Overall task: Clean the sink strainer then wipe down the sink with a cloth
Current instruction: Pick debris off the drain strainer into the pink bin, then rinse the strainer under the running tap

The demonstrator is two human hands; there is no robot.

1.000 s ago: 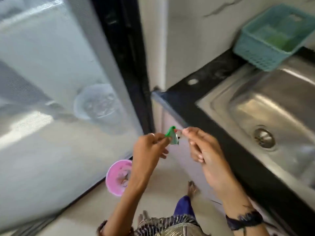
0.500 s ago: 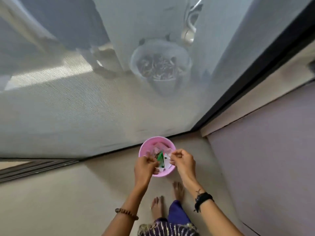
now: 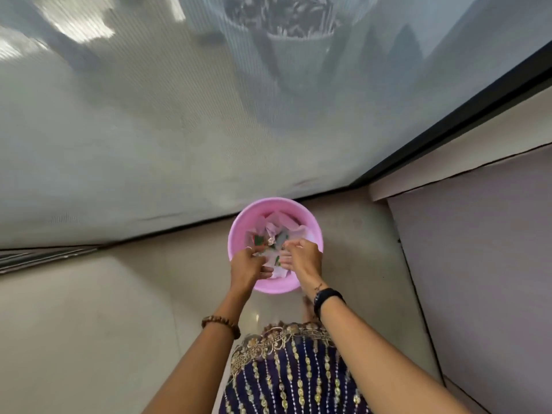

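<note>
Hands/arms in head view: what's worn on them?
Both forearms are bare, no sleeves. Left hand: brown beaded bracelet on the wrist, a ring on one finger. Right hand: black band on the wrist, a small dark marking just above it.

A home, at the edge of a room by a doorway. A pale tiled floor (image 3: pixel 89 324) meets a sliding mesh screen door (image 3: pixel 149 130) in a dark frame; a small pink waste bin (image 3: pixel 239 225) holds crumpled wrappers, with plain cabinet panels (image 3: pixel 478 264) alongside.
</note>
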